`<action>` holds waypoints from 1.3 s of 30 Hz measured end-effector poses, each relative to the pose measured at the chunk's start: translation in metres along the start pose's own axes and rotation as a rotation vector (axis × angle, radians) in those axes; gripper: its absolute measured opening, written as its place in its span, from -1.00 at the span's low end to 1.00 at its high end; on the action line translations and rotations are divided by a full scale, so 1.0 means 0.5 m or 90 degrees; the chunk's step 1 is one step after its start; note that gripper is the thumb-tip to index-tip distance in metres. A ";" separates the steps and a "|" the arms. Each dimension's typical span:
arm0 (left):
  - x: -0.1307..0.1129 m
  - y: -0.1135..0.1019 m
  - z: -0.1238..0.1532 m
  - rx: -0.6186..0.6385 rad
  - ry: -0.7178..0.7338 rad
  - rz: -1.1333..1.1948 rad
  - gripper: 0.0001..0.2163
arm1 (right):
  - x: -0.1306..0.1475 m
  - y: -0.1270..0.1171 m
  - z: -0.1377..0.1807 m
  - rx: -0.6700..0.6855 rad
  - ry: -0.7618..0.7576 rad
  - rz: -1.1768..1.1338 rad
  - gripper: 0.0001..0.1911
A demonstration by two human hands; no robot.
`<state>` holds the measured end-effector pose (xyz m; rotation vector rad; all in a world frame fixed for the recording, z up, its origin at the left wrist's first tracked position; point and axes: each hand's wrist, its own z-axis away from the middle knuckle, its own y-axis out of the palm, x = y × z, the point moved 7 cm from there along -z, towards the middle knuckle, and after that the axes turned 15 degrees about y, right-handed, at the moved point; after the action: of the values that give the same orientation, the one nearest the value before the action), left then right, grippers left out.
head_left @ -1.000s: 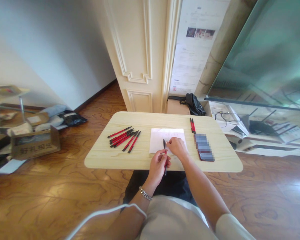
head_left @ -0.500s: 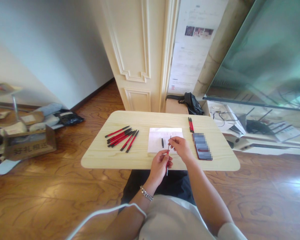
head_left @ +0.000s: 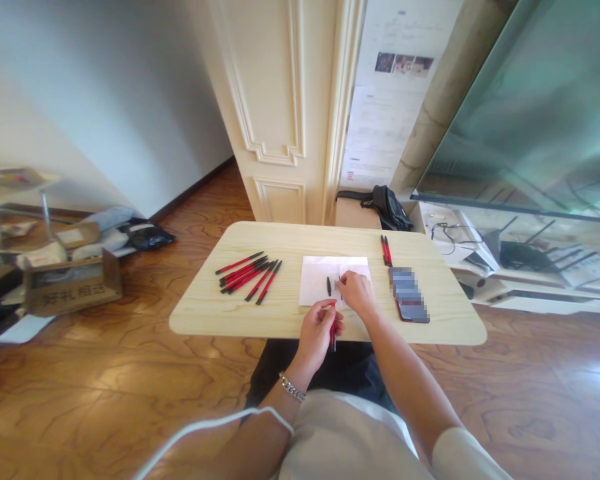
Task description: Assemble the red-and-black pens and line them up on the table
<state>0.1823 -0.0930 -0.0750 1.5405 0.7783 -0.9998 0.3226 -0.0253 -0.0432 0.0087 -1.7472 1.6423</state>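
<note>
My left hand (head_left: 319,328) is closed round a red and black pen barrel (head_left: 333,333) at the near edge of the small wooden table (head_left: 280,313). My right hand (head_left: 356,293) pinches a thin pen part just above it, over a white sheet of paper (head_left: 320,275). A small black pen piece (head_left: 329,286) lies on the paper beside my right fingers. A bunch of several red and black pens (head_left: 247,272) lies on the table to the left. Two more pens (head_left: 385,250) lie at the far right.
A phone (head_left: 409,303) lies on the table right of the paper. A cardboard box (head_left: 70,287) and clutter sit on the wooden floor at the left. A black bag (head_left: 387,207) lies behind the table, and a glass TV stand (head_left: 520,260) is at the right.
My right hand drew a thin part up out of the pen, then came back down close to my left hand. The pen in my left hand sits lower.
</note>
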 end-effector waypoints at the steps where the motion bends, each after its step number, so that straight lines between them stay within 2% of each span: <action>1: -0.001 0.000 -0.001 -0.002 -0.003 0.008 -0.62 | 0.000 -0.005 0.002 -0.004 0.002 -0.012 -0.82; 4: -0.008 0.004 -0.002 -0.013 -0.012 0.036 -0.61 | -0.004 -0.028 0.019 -0.013 -0.001 -0.108 -0.77; 6: -0.017 0.009 -0.002 -0.023 -0.018 0.047 -0.58 | -0.009 -0.034 0.041 0.029 -0.004 -0.214 -0.72; 12: -0.047 0.024 -0.001 -0.063 -0.022 0.009 -0.48 | -0.007 0.015 0.132 0.366 0.056 -0.586 -0.64; 14: -0.049 0.026 -0.001 -0.066 -0.031 -0.011 -0.47 | 0.001 0.025 0.153 0.444 0.072 -0.675 -0.62; 17: -0.050 0.027 0.000 -0.057 -0.038 -0.033 -0.47 | 0.007 0.026 0.163 0.485 0.079 -0.737 -0.62; 22: -0.050 0.023 -0.001 -0.045 -0.015 -0.054 -0.49 | 0.000 0.028 0.160 0.518 0.079 -0.737 -0.61; 26: -0.047 0.027 0.002 -0.011 -0.004 -0.064 -0.49 | -0.018 0.029 0.137 0.469 0.065 -0.688 -0.63; 29: -0.045 0.028 0.004 0.007 -0.013 -0.082 -0.49 | -0.037 0.009 0.091 0.326 0.045 -0.608 -0.68; 33: -0.044 0.027 0.004 0.021 -0.007 -0.101 -0.55 | -0.051 -0.027 0.024 0.110 0.032 -0.354 -0.81; 36: -0.040 0.024 0.003 0.021 -0.003 -0.099 -0.59 | -0.040 -0.034 0.000 0.029 -0.003 -0.157 -0.83; 39: -0.038 0.019 -0.001 0.016 0.004 -0.097 -0.60 | -0.027 -0.026 -0.003 -0.015 -0.021 -0.040 -0.80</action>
<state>0.1828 -0.0936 -0.0539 1.5239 0.9020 -1.1205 0.3393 -0.0328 -0.0388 0.0794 -1.7732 1.5855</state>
